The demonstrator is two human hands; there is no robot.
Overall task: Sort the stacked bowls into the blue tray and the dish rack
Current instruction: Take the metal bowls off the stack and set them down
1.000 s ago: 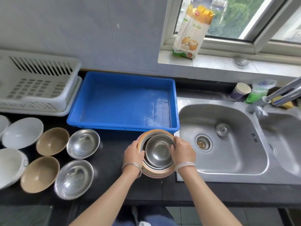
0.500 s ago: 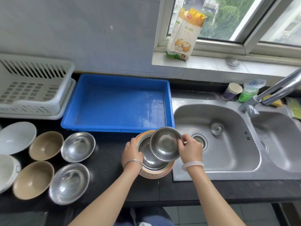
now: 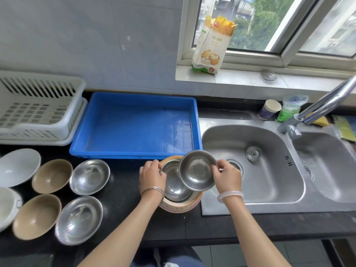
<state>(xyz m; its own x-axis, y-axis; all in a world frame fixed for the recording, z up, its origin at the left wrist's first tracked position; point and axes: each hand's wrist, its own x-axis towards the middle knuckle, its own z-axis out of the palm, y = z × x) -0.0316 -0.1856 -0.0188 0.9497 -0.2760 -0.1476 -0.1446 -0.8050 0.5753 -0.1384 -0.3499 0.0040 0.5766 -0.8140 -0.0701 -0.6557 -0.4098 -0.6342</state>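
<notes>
A stack of bowls (image 3: 173, 191) stands on the black counter beside the sink: steel bowls nested in an orange-rimmed bowl. My right hand (image 3: 227, 177) pinches the rim of a small steel bowl (image 3: 197, 170), lifted and tilted above the stack's right side. My left hand (image 3: 153, 176) grips the stack's left rim. The blue tray (image 3: 134, 153) lies just behind, with nothing in it. The white dish rack (image 3: 38, 112) sits at the far left, also holding nothing.
Two steel bowls (image 3: 89, 177), two tan bowls (image 3: 52, 176) and white bowls (image 3: 18, 166) lie spread on the counter at left. A double steel sink (image 3: 269, 170) with a tap (image 3: 316, 110) fills the right. A cup, bags and sponge sit behind it.
My right hand has lifted the small steel bowl out of the stack and tilted it up to the right. My left hand has stayed on the stack's rim.
</notes>
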